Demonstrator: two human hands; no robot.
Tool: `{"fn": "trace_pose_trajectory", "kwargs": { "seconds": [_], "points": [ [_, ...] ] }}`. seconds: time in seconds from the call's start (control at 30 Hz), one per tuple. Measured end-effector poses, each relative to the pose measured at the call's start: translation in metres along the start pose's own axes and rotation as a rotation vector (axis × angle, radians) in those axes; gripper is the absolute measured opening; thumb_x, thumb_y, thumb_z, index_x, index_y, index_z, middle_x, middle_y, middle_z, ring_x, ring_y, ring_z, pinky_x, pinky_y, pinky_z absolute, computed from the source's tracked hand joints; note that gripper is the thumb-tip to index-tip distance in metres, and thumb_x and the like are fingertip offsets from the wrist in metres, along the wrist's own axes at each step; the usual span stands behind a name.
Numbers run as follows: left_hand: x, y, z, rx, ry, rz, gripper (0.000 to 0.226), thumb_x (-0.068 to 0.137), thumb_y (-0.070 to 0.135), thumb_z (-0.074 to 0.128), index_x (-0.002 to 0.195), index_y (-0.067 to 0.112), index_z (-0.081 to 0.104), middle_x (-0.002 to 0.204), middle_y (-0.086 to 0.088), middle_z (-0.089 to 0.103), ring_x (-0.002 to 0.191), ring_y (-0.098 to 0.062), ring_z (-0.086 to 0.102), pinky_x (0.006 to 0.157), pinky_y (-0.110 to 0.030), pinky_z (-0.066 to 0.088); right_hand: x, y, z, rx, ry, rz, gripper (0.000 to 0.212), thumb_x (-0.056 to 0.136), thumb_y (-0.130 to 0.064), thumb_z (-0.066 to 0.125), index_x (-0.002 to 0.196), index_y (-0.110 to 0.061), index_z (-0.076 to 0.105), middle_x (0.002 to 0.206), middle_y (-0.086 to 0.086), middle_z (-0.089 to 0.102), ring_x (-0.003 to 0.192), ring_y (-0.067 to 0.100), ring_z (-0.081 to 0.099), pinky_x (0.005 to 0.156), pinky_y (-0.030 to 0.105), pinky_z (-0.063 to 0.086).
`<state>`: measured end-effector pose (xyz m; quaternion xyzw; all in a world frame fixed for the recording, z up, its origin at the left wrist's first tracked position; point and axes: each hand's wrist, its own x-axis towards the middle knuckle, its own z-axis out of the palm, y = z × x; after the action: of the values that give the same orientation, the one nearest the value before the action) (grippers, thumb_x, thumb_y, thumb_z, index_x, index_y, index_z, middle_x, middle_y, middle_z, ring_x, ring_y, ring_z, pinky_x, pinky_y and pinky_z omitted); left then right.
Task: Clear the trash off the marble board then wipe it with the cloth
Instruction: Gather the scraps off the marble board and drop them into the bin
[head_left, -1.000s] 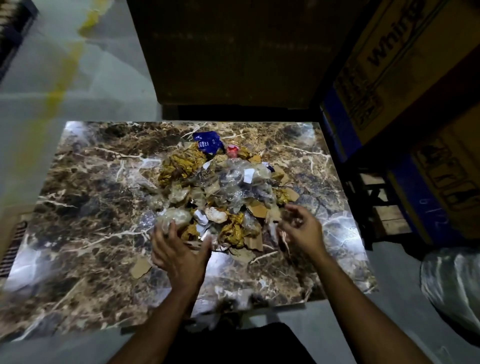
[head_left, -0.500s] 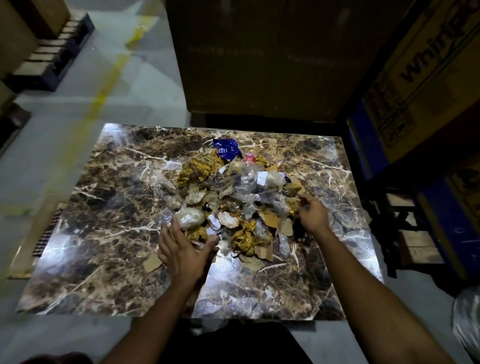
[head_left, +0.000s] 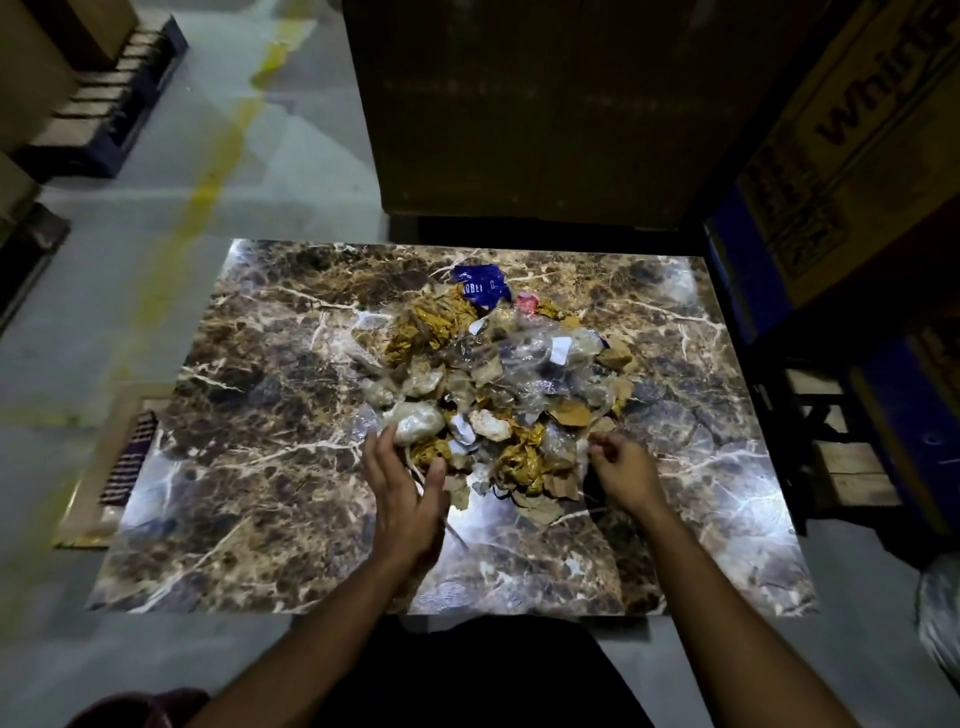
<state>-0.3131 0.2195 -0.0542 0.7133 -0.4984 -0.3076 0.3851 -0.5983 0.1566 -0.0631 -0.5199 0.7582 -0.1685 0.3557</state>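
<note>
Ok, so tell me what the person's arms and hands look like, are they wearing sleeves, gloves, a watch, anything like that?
Both arms are bare from the frame's lower edge to the wrist: no sleeves show. The left hand and the right hand wear no gloves, and no watch, ring or band is visible. The light is dim, so small marks could be missed.

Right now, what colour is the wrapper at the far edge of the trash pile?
Blue with white lettering: the wrapper shows best in the head view, the only one.
</note>
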Motion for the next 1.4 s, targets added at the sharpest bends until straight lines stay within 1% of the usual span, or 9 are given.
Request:
{"fn": "trace_pose_trajectory", "kwargs": {
  "seconds": [0.13, 0.23, 0.47, 0.6, 0.8, 1.0, 1.17, 1.3, 1.4],
  "points": [
    [0.009, -0.011, -0.025, -0.021, 0.131, 0.01, 0.072, 0.094, 0.057, 0.041, 0.149, 0.011, 0.031, 0.154, -0.01, 0.024, 0.133, 0.004, 0.024, 0.108, -0.035, 0.032, -0.029, -0.01, -0.001, -0.015, 0.26, 0.049, 0.018, 0.096, -0.012, 0.063, 0.111, -0.011, 0.072, 0.103, 0.013, 0.075, 0.084, 0.025, 0.065, 0.071, 0.028, 0.043],
    [0.014, -0.039, -0.047, -0.07, 0.012, -0.081, 0.065, 0.096, 0.057, 0.04, 0.149, 0.021, 0.033, 0.149, -0.004, 0.032, 0.132, -0.016, 0.04, 0.102, -0.036, 0.038, -0.071, -0.04, 0.014, -0.06, 0.289, -0.146, 0.009, 0.096, -0.011, 0.062, 0.099, -0.017, 0.068, 0.086, 0.002, 0.071, 0.066, 0.008, 0.058, 0.056, 0.02, 0.039],
    [0.038, -0.036, -0.061, -0.422, -0.225, -0.319, 0.044, 0.106, 0.028, 0.047, 0.149, 0.024, 0.036, 0.144, 0.003, 0.039, 0.131, -0.016, 0.043, 0.085, -0.016, 0.042, -0.107, -0.103, 0.124, -0.501, -0.411, -0.731, 0.024, 0.091, -0.026, 0.043, 0.108, -0.023, 0.06, 0.106, 0.002, 0.058, 0.097, 0.025, 0.059, 0.075, 0.037, 0.051],
    [0.047, -0.034, -0.062, -0.538, -0.252, -0.346, 0.044, 0.106, 0.029, 0.045, 0.149, 0.025, 0.034, 0.145, -0.001, 0.036, 0.132, -0.019, 0.042, 0.099, -0.032, 0.041, -0.097, -0.118, 0.159, -0.515, -0.337, -0.628, 0.029, 0.091, -0.015, 0.047, 0.117, -0.01, 0.059, 0.12, 0.013, 0.053, 0.111, 0.035, 0.054, 0.087, 0.042, 0.049],
    [0.048, -0.048, -0.06, -0.567, -0.177, -0.49, 0.056, 0.097, 0.053, 0.052, 0.138, 0.016, 0.043, 0.1, 0.002, 0.053, 0.081, -0.015, 0.049, 0.071, -0.031, 0.041, -0.101, -0.115, 0.143, -0.346, -0.266, -0.576, 0.034, 0.091, -0.02, 0.047, 0.121, -0.012, 0.063, 0.119, 0.008, 0.058, 0.109, 0.028, 0.057, 0.087, 0.038, 0.052],
    [0.053, -0.041, -0.047, -0.594, -0.224, -0.506, 0.036, 0.106, 0.042, 0.045, 0.137, 0.023, 0.045, 0.127, -0.007, 0.054, 0.107, -0.029, 0.059, 0.095, -0.042, 0.05, -0.095, -0.116, 0.099, -0.201, -0.162, -0.566, 0.031, 0.096, -0.023, 0.053, 0.124, -0.019, 0.066, 0.116, -0.002, 0.063, 0.097, 0.014, 0.063, 0.085, 0.033, 0.055],
    [0.091, -0.03, -0.055, -0.267, -0.037, -0.459, 0.035, 0.107, 0.038, 0.044, 0.134, 0.016, 0.05, 0.127, -0.007, 0.052, 0.106, -0.025, 0.053, 0.083, -0.035, 0.041, -0.064, -0.133, 0.039, -0.037, 0.127, -0.598, 0.022, 0.09, -0.002, 0.067, 0.106, -0.014, 0.076, 0.098, -0.004, 0.072, 0.076, -0.002, 0.063, 0.073, 0.011, 0.054],
    [0.146, -0.033, -0.063, -0.122, -0.06, -0.383, 0.036, 0.107, 0.042, 0.041, 0.126, 0.014, 0.054, 0.128, -0.018, 0.056, 0.108, -0.035, 0.055, 0.075, -0.034, 0.04, -0.005, -0.138, -0.024, 0.078, 0.455, -0.43, 0.019, 0.091, -0.002, 0.062, 0.1, -0.011, 0.077, 0.092, 0.001, 0.072, 0.079, 0.012, 0.065, 0.067, 0.009, 0.045],
    [0.179, -0.021, -0.06, -0.075, -0.089, -0.358, 0.045, 0.106, 0.047, 0.04, 0.136, 0.016, 0.054, 0.139, -0.015, 0.053, 0.123, -0.035, 0.052, 0.098, -0.045, 0.043, 0.055, -0.109, -0.059, 0.067, 0.436, -0.207, 0.02, 0.094, -0.006, 0.061, 0.109, -0.006, 0.074, 0.102, 0.012, 0.074, 0.092, 0.027, 0.068, 0.073, 0.023, 0.045]
  ]
}}
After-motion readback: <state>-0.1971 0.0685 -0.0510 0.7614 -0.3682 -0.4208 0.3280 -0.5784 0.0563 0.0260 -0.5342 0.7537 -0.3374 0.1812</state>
